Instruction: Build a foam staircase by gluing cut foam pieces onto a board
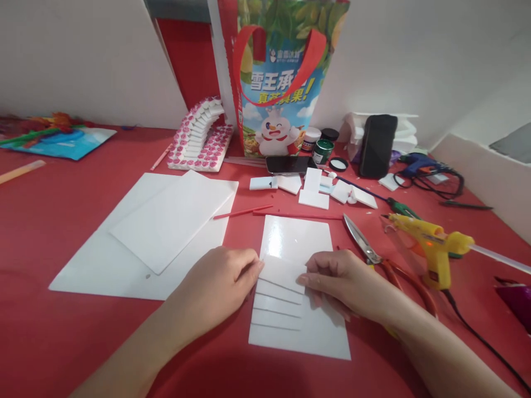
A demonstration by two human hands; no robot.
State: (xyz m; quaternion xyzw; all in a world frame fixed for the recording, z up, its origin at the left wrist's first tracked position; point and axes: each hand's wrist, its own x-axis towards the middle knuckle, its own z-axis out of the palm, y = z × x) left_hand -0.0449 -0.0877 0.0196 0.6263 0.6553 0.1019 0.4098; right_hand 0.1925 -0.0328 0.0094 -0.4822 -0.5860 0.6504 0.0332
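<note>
In front of me a white board [323, 326] lies on the red table. Several white foam-board pieces [276, 318] overlap on it like steps. The topmost piece [284, 272] is between my hands. My left hand [228, 279] is closed, thumb and fingertips pressed at its left edge. My right hand [340, 279] pinches its right edge, thumb on top and the other fingers curled below. Whether glue lies under this piece is hidden. Right beside my right hand are scissors [373, 257] with red handles, partly covered by my forearm.
A yellow glue gun [431, 243] with a lit orange light lies at right, its cord running forward. Larger white sheets [174, 221] lie at left. Behind stand a finished-looking stair model [199, 138], a printed bag [277, 83], paint jars [321, 149] and a phone [377, 146].
</note>
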